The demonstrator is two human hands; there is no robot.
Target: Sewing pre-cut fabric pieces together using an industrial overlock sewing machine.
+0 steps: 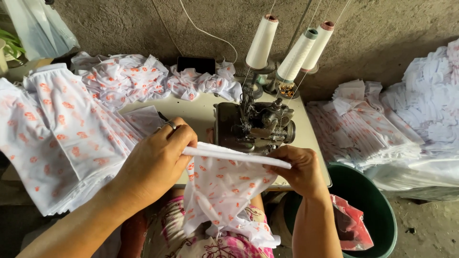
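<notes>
Both hands, left hand point(155, 160) and right hand point(296, 169), clamped a printed garment point(222, 184) near the sewing machine point(253, 125) on a pale table point(196, 111); concrete wall point(382, 38) far.

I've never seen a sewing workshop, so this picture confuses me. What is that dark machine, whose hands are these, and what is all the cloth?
The one picture comes from a camera on the person's head, looking down at their own hands. The left hand and right hand stretch the folded edge of a white garment with orange print between them. Behind it on the pale table stands a dark sewing machine, fed by three thread cones. Stacks of the same printed cloth lie to the left. A green bin stands lower right.
</notes>
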